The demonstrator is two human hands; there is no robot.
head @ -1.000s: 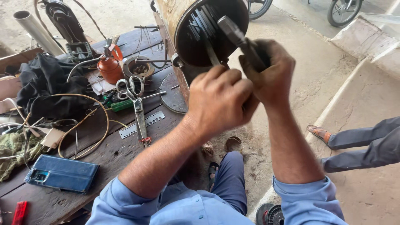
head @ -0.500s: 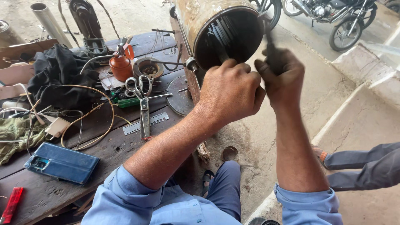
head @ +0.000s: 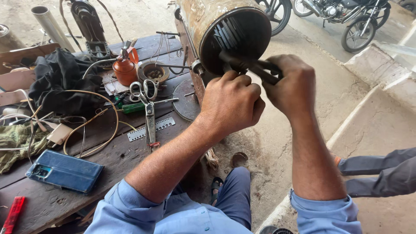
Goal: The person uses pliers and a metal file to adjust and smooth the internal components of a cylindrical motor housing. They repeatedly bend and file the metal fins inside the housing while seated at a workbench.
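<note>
Both fists, left hand [head: 232, 104] and right hand [head: 291, 84], fingers clamped on the black tool [head: 247, 66] at the rusty stator housing [head: 225, 26] mouth; a slip could gouge the slots.

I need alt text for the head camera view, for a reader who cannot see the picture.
Two bare hands, left hand and right hand, grip a dark tool at the open mouth of a rusty metal cylinder. To the left, a wooden workbench holds scissors, a blue phone, wires and an orange oil can. Motorcycles stand behind.
</note>
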